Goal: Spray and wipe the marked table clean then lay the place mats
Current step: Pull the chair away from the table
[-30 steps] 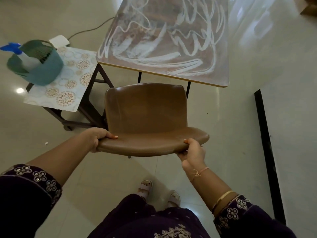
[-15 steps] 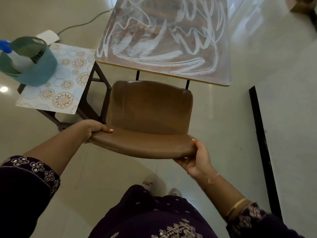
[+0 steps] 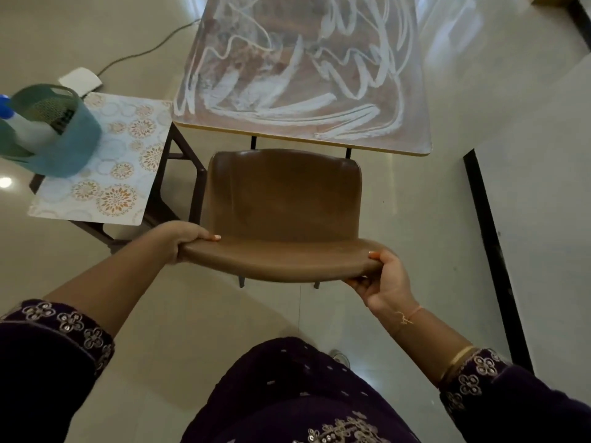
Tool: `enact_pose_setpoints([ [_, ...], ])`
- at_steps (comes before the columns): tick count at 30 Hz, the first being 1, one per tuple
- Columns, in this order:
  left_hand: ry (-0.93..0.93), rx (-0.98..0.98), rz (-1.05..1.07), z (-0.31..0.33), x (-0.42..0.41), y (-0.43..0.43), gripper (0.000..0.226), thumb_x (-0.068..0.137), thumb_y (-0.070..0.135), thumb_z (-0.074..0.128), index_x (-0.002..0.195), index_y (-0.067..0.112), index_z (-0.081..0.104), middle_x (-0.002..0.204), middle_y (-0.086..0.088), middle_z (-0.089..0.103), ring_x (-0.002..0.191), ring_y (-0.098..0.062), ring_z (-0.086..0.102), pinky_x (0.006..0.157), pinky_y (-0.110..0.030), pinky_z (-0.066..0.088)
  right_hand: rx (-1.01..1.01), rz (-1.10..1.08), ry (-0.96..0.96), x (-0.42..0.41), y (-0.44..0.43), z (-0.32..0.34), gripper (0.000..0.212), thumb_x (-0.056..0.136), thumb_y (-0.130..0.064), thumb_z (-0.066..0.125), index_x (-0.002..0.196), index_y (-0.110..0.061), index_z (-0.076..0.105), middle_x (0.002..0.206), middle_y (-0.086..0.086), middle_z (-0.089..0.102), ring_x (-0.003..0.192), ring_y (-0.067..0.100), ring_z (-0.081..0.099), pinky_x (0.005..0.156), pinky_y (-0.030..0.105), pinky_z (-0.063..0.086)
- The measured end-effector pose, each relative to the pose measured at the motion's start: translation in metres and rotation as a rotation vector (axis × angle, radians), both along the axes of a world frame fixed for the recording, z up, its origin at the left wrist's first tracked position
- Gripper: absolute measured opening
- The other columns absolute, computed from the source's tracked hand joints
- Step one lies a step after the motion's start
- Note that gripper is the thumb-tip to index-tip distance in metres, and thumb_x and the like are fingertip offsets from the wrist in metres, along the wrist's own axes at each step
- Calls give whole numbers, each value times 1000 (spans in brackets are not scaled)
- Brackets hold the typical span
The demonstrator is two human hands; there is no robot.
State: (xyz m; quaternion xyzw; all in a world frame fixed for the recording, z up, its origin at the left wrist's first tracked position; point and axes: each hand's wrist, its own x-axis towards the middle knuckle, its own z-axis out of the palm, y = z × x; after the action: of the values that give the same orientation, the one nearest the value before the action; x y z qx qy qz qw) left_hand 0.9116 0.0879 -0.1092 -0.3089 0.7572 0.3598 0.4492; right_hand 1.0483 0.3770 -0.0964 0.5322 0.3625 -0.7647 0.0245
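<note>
Gripping the brown moulded plastic chair (image 3: 281,206) by the front corners of its seat, we're on a prep step by our read: getting it out of the way before any cleaning. Left hand (image 3: 184,241) is clamped on the seat's left front corner, thumb on top, fingers curled under the lip. Right hand (image 3: 383,279) is clamped on the right front corner the same way, fingers tucked beneath. The chair back is just beside the near edge of the rectangular wood-edged table (image 3: 287,140), seat front toward us. Whether the legs are off the floor, can't tell.

The table top is covered nearly edge to edge in white scribbled marks (image 3: 319,100), so no wiping shows yet. Off its near-left corner is a small dark-framed side stand (image 3: 179,161) carrying a pale place mat w/ orange floral rings (image 3: 115,174); one mat or a stack, can't tell. At the mat's far-left corner sits a teal woven basket (image 3: 73,148) holding a white spray bottle w/ blue trigger (image 3: 22,132). No cloth visible; it may be inside the basket.

Next move, as we judge it: set the chair down clear of the near edge, let go w/ both hands, then reach left for the bottle. Mind the chair legs vs. the stand's frame: they're near, and a knock could tip the basket.
</note>
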Motion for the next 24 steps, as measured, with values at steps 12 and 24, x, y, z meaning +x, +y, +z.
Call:
enact_pose_setpoints([
  [12, 53, 68, 59, -15, 17, 22, 32, 79, 21, 72, 97, 2, 55, 85, -12, 59, 71, -23, 57, 56, -30, 45, -127, -96, -28, 41, 13, -3, 11, 89, -4, 45, 95, -10, 52, 100, 17, 58, 89, 36, 59, 58, 50, 56],
  [24, 45, 107, 115, -10, 4, 61, 20, 90, 21, 59, 94, 4, 48, 84, -12, 54, 72, -21, 53, 74, -33, 49, 134, -64, -28, 8, 49, -12, 15, 86, -8, 47, 99, -8, 53, 98, 17, 59, 84, 32, 61, 54, 44, 54],
])
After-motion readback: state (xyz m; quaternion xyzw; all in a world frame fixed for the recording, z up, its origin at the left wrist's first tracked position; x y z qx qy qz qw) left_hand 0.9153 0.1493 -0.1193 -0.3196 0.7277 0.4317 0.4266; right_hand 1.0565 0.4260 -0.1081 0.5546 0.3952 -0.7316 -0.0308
